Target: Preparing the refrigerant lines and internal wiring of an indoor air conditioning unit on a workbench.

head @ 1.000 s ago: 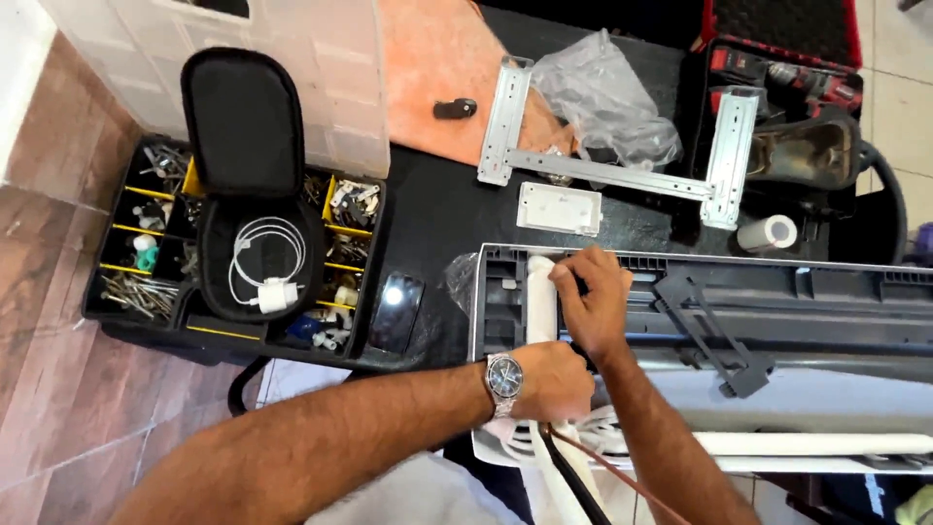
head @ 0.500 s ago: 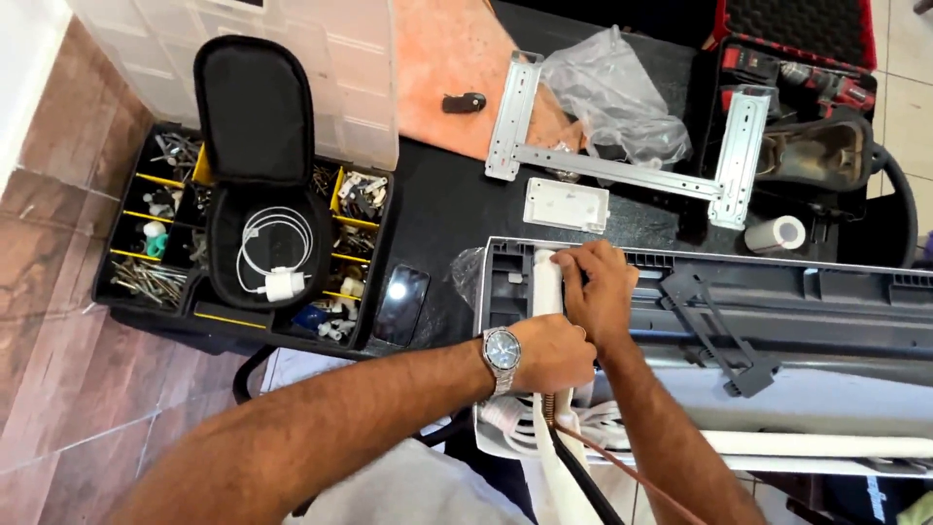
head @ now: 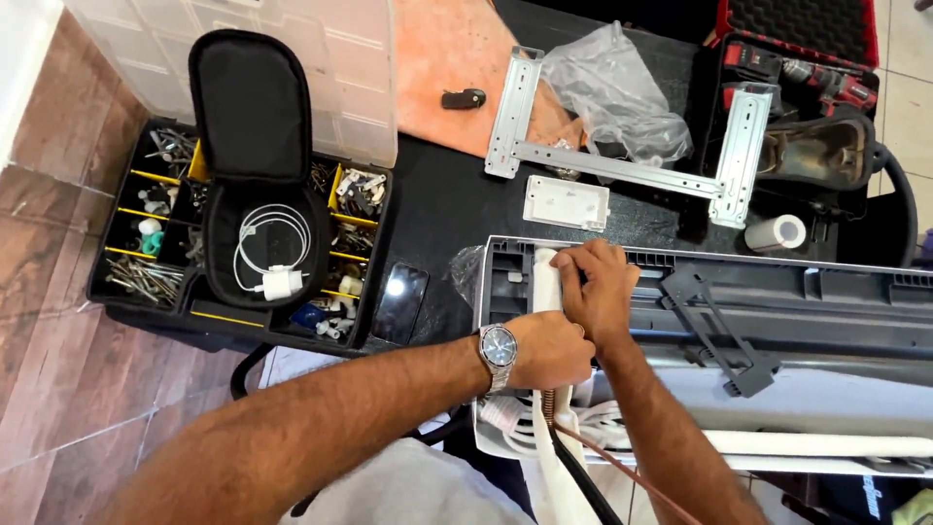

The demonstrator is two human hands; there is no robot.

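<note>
The left hand, a wristwatch on its wrist, is curled closed around the white wrapped pipe bundle where it leaves the grey air-conditioner unit. The right hand lies just above it, fingers bent and pressing on the same bundle at the left end of the unit's back (whether it truly grips or only presses, the view does not settle). The two hands touch each other over the bundle. Below them the bundle carries on toward the person's lap, alongside a black cable and a thin copper tube.

A dark plastic bracket stands out from the unit's back, to the right of the hands. Left of the unit a black phone lies flat, just beside an open organiser box of screws and small fittings. A black zip pouch rests open on top of that box, with a coiled white charger cable inside.

Beyond the hands, on the dark surface, lie a small white plate, a metal mounting frame, a crumpled clear plastic bag and a roll of white tape. At the far right a red tool case sits open, holding a drill.
</note>
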